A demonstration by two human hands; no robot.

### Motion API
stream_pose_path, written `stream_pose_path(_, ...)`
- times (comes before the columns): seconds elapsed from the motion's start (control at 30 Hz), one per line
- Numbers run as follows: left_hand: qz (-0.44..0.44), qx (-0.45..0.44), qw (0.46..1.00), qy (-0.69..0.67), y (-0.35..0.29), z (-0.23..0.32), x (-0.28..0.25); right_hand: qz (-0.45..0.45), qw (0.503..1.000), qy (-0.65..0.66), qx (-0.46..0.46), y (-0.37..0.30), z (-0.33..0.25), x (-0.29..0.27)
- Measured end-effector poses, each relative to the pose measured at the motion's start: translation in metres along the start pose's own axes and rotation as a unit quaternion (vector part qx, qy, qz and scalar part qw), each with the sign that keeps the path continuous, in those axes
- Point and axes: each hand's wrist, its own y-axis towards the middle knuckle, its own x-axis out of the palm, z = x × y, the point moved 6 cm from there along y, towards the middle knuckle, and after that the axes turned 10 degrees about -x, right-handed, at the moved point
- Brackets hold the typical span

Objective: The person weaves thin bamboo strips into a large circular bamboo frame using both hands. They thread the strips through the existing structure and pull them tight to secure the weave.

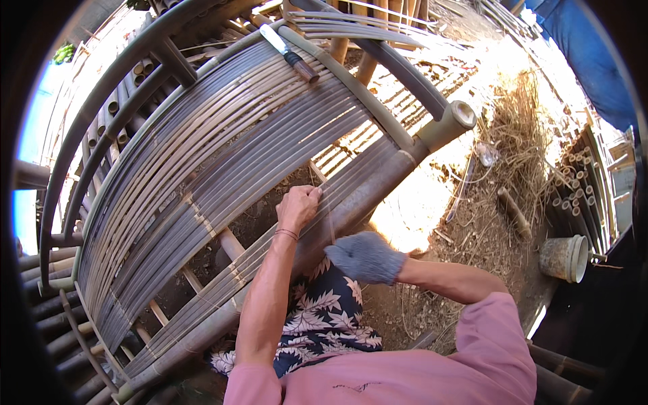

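Note:
In front of me lies a bamboo bench seat (256,145) of long, narrow slats on a round-pole frame. My left hand (298,208), bare with a thin cord round the wrist, is closed over the slats near the front pole (368,192). My right hand (365,258), in a grey knit glove, is closed just outside that pole. A thin strip (329,217), slightly blurred, runs between the two hands; its ends are hidden in my fingers. A knife (291,56) with a brown wooden handle rests on the slats at the far edge.
Curved dark bamboo rails (81,145) rise along the left side. At right are a heap of dry fibre shavings (509,135), a short bamboo piece (514,212), a dirty white bucket (563,259) and stacked bamboo poles (574,182). Blue cloth (590,61) hangs at upper right.

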Motion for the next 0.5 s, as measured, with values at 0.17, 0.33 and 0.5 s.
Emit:
stream_pose_path(0.17,0.023,0.019,1.000,-0.002,-0.003,-0.001,-0.003,0.027,0.999,-0.020,-0.010,-0.073,0.093,0.004)
stream_pose_path(0.33,0.136,0.141,0.979,-0.061,-0.025,-0.006,-0.016,0.023,0.967,0.060,0.247,-0.088,0.115,-0.035)
stream_pose_path(0.5,0.387,0.239,0.889,0.050,-0.096,-0.049,-0.093,0.054,0.960,0.001,0.274,-0.097,0.127,-0.040)
